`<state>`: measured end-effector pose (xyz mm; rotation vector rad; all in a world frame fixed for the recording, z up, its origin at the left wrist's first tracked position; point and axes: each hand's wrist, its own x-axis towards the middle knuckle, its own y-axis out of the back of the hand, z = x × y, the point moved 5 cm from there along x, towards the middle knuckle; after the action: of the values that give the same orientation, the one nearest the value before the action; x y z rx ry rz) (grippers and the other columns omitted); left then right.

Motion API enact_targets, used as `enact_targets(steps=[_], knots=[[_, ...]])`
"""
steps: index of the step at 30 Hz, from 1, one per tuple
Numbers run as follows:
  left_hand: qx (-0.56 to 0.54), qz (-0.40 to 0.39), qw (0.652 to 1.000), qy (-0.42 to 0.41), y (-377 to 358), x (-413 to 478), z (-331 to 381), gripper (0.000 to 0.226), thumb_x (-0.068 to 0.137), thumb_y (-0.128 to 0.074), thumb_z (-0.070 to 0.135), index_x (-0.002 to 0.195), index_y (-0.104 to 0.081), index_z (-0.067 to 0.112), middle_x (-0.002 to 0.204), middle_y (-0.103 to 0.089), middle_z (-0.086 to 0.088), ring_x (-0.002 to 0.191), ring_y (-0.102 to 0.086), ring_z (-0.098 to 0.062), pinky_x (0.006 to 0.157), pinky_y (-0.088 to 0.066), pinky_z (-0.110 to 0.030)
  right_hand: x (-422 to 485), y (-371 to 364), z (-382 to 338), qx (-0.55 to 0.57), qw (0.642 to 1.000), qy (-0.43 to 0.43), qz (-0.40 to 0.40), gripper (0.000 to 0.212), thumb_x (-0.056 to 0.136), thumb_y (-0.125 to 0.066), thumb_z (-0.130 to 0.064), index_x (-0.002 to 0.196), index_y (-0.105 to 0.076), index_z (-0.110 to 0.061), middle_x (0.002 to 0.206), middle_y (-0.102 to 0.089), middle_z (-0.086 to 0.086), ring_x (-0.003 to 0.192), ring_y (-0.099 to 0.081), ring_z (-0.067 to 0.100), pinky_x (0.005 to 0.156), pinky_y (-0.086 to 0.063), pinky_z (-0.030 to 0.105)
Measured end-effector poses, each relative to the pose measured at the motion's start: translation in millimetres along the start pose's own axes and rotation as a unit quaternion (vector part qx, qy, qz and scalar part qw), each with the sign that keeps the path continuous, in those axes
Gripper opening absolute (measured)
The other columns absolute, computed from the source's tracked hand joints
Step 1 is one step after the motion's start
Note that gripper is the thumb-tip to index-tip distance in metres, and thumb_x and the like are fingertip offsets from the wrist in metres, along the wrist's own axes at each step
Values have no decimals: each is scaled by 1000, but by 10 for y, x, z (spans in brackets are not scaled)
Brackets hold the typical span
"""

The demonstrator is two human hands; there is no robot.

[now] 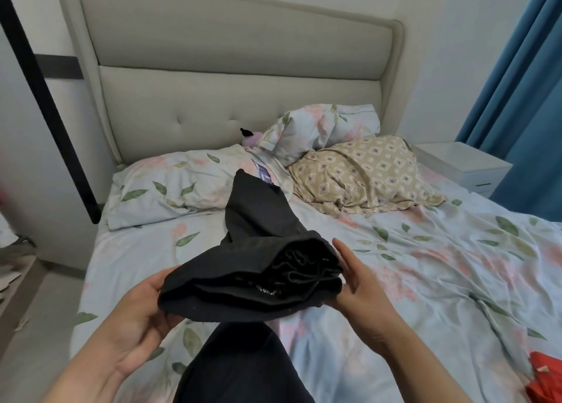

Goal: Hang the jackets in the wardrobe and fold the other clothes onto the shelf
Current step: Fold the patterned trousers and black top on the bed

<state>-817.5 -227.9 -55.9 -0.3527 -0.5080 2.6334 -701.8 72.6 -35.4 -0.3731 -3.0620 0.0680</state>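
Nearest the camera, a dark cloth shape (240, 366) rose from the bottom of the view over the near edge of the bed (425, 265) — whether a leg or hanging fabric, I could not tell. Just beyond it, both hands held a black garment (252, 275), partly folded into a thick bundle and lifted off the sheet. The left hand (140, 308) cupped the bundle's left end from below, its grip closed round the fabric with the fingers curled under. The right hand (362, 284) lay against the right end with its fingers straight and pressed to the cloth — a flat, wide grip, not a pinch. One loose length of the garment trailed toward the head of the bed, its tip reaching the pillows.

A red cloth (544, 378) lay at the bed's near right edge. Farther on, a floral pillow (170, 186) lay at the head's left corner and a beige patterned pillow (365, 174) toward the right. A second floral pillow (319, 128) was propped behind it against the headboard (243, 77). A small purple toy (251, 138) showed between the pillows. Past the far right corner stood a white nightstand (462, 162) and a blue curtain (523, 83).
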Motion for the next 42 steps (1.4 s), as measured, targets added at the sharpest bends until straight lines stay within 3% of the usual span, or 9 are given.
enact_targets(steps=[3, 7, 12, 16, 25, 28, 31, 38, 42], knots=[[38, 45, 998, 2, 24, 2, -73, 41, 59, -66, 7, 99, -76, 9, 102, -70, -15, 76, -69, -16, 62, -57, -28, 57, 48, 44, -99, 994, -13, 41, 79, 82, -69, 10, 135, -51, -45, 134, -59, -6, 96, -67, 13, 69, -56, 27], [151, 92, 983, -57, 77, -26, -31, 33, 70, -67, -4, 91, -78, 20, 100, -72, -10, 87, -67, -19, 82, -49, -34, 92, 47, 27, -157, 987, -25, -11, 56, 81, -77, -2, 115, -70, -46, 147, -43, -15, 117, -56, -5, 76, -55, 22], [265, 100, 950, -130, 21, -118, 236, 34, 87, -66, 1, 84, -77, 33, 95, -76, 6, 88, -69, -5, 75, -50, -24, -30, -62, -102, -90, 994, -31, -56, 19, 83, -65, -16, 101, -69, -18, 94, -67, 16, 83, -63, 26, 67, -48, 35], [236, 46, 957, -162, -141, -271, 429, 9, 77, -70, 26, 81, -77, 20, 79, -74, -14, 68, -70, -20, 62, -54, -33, -158, -28, -233, -1, 996, -20, -83, 41, 83, -67, -23, 116, -64, 2, 117, -62, 34, 109, -61, 49, 94, -47, 55], [3, -224, 968, 109, -328, -339, 138, 73, 61, -87, 54, 112, -73, 4, 125, -63, -23, 112, -66, -30, 89, -56, -35, -420, -49, -23, 71, 983, -116, -125, 45, 89, -59, -24, 132, -61, -12, 136, -61, 13, 128, -57, 29, 108, -46, 36], [-28, -151, 978, 144, -174, -27, 60, 68, 90, -44, 57, 104, -75, -2, 110, -69, -25, 99, -70, -34, 80, -59, -35, -480, -47, 103, 90, 975, -145, -142, 50, 87, -65, -34, 134, -62, -15, 142, -57, 11, 134, -51, 28, 115, -38, 39], [123, -77, 983, 109, -160, 415, 145, 56, 88, -43, 46, 89, -74, 1, 86, -69, -20, 79, -66, -29, 77, -53, -36, -426, -32, 211, 118, 973, -164, -115, 48, 86, -68, -33, 131, -64, -17, 141, -58, 12, 133, -53, 30, 112, -42, 38], [58, -78, 969, 229, -148, 943, -97, 77, 92, -34, 65, 121, -67, 2, 131, -60, -24, 122, -59, -40, 95, -53, -45, -120, -85, 515, 120, 968, -222, -16, 40, 86, -73, -24, 125, -69, -25, 130, -67, 4, 123, -62, 25, 107, -43, 46], [20, -3, 972, 235, -17, 911, -382, 61, 97, -43, 50, 88, -78, 0, 89, -77, -10, 77, -75, -21, 59, -57, -23, 19, 5, 730, -61, 946, -318, 29, 20, 95, -60, -29, 102, -76, -20, 105, -76, -6, 101, -71, 13, 103, -48, 41]])
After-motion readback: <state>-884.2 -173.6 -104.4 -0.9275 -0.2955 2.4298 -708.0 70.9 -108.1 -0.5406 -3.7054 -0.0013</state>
